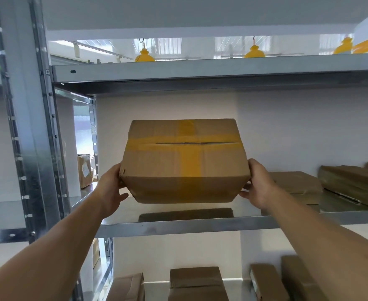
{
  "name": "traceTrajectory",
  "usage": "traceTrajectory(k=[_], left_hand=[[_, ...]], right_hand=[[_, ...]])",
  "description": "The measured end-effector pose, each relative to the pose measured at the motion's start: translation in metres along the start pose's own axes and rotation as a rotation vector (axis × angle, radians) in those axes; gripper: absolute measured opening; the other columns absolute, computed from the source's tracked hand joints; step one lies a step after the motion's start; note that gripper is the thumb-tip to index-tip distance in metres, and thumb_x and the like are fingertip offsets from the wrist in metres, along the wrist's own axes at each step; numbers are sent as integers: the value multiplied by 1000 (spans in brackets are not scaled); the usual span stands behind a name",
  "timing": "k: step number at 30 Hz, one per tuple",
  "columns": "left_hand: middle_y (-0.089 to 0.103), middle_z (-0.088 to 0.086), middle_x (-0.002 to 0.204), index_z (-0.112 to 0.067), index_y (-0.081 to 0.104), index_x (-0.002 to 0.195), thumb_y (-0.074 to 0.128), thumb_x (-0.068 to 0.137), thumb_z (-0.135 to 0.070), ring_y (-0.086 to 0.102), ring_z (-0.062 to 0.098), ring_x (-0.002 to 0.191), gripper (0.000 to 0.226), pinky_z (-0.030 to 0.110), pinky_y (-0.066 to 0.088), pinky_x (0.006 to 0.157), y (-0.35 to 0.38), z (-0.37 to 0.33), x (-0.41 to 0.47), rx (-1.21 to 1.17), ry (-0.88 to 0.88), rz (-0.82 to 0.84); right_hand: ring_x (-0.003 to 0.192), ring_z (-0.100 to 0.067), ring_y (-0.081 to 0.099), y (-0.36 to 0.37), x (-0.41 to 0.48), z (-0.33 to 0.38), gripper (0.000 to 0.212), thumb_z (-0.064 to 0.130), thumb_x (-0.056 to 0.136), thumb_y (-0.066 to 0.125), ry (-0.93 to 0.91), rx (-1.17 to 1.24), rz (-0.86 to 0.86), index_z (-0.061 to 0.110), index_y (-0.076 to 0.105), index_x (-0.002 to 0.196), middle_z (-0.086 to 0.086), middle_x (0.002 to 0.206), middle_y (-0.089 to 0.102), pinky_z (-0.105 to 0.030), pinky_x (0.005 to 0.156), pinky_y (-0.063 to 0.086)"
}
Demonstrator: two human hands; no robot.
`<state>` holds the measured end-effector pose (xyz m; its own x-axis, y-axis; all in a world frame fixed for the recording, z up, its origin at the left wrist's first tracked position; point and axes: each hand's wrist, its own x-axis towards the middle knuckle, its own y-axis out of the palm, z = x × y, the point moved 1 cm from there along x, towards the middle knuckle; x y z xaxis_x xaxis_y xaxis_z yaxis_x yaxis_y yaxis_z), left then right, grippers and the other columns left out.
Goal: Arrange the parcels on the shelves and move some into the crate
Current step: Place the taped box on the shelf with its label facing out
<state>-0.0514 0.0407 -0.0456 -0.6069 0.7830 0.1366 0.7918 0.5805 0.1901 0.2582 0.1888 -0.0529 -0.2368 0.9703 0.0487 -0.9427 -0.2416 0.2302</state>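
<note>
Facing grey metal shelving (33,127) set against a white wall. Holding a brown box (185,161), crossed with yellow tape, in both bare hands. Clasping its left side with the left hand (111,187), thumb reaching under the bottom edge. Clasping its right side with the right hand (259,185), thumb lying along the upper edge and fingers curling beneath. Keeping the box tilted, taped top toward the camera, just above the middle shelf (178,227) near its left end, clear of the metal, with a dark reflection showing below. Looking past it at flat brown parcels (296,181) lying further right on that shelf, well apart from the box. Catching more wrapped packages (196,283) lined up on the lower shelf, and yellow lamps (145,55) hanging beyond the top shelf.
</note>
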Motion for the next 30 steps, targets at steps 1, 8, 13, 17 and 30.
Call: traceTrajectory(k=[1,8,13,17,30], left_hand=[[62,-5,110,-34,59,98,37,104,-47,51,23,119,26,48,34,107,1,-1,-2,0,4,12],[62,-2,130,-38,63,113,42,98,-60,56,24,123,33,51,41,110,2,-4,-12,-2,26,31],[58,-5,123,-36,59,112,38,101,-56,57,20,109,32,48,44,104,11,0,-19,-27,35,11],[53,-5,130,-33,50,131,39,97,-62,52,26,120,47,55,40,107,12,3,-24,-10,24,-2],[54,2,140,-27,48,137,34,104,-52,54,29,123,44,52,41,109,17,11,-24,9,49,-53]], right_hand=[[107,-28,59,0,-1,0,35,44,109,32,0,4,1,24,59,118,-9,120,64,-46,96,49],[110,-31,64,-5,-2,7,36,55,105,42,27,16,56,29,62,120,-12,117,67,-52,100,54],[108,-28,64,-2,1,12,47,69,96,46,35,-40,55,33,61,122,-7,118,67,-51,98,54],[112,-27,60,-3,2,10,41,59,101,46,42,-58,64,32,52,132,-4,123,62,-50,93,51],[112,-30,60,-11,17,1,31,48,108,38,55,-19,93,29,55,126,-2,118,64,-53,97,50]])
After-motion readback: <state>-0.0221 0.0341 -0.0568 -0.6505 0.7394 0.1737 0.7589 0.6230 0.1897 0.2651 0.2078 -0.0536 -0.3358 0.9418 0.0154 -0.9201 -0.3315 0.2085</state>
